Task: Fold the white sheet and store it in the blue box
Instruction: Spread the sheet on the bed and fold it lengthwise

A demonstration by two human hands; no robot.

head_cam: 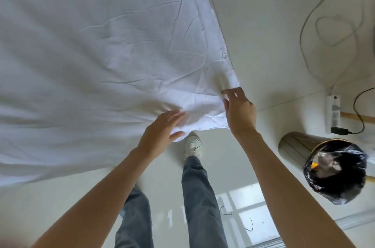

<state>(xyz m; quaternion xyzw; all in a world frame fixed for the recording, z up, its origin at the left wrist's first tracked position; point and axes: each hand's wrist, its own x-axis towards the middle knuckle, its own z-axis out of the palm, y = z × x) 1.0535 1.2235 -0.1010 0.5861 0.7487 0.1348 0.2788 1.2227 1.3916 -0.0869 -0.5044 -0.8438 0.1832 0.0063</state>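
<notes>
The white sheet [97, 49] lies spread and wrinkled over the pale floor, filling the left and upper part of the view. Its near right corner is bunched up just in front of me. My left hand [162, 128] lies on that bunched cloth with straight fingers on top and the thumb at the sheet's edge. My right hand [238, 108] is at the corner itself, fingers and thumb curled onto the cloth in a pinch. The blue box is out of view.
My legs and a white shoe [192, 145] stand at the sheet's near edge. A metal bin [324, 166] with a black liner stands to the right. A power strip [333, 112] and loose cables [316, 24] lie on the floor at the far right.
</notes>
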